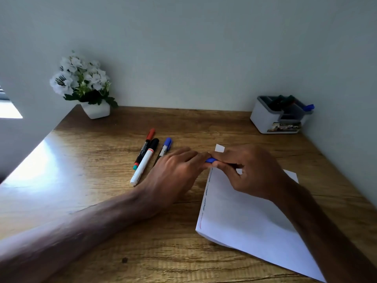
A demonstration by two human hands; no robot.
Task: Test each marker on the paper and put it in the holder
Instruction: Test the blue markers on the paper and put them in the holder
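Blue marker (211, 160) is held between both hands, just over the top-left corner of the paper (244, 217) — the left hand (173, 170) pinches its cap end, the right hand (251, 170) curls round the barrel. The holder (263, 117) stands well apart, back right.

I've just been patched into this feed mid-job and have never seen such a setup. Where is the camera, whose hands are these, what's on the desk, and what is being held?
There is no machine here: a person works with bare hands. The single picture comes from a camera worn on their head, looking down. The left hand and right hand meet above the white sheet of paper and hold one blue marker between them. On the brown wooden table lie a red-capped black marker, a black-capped white marker and a blue-capped marker. The white plastic holder stands far right, and a white pot of white flowers far left.
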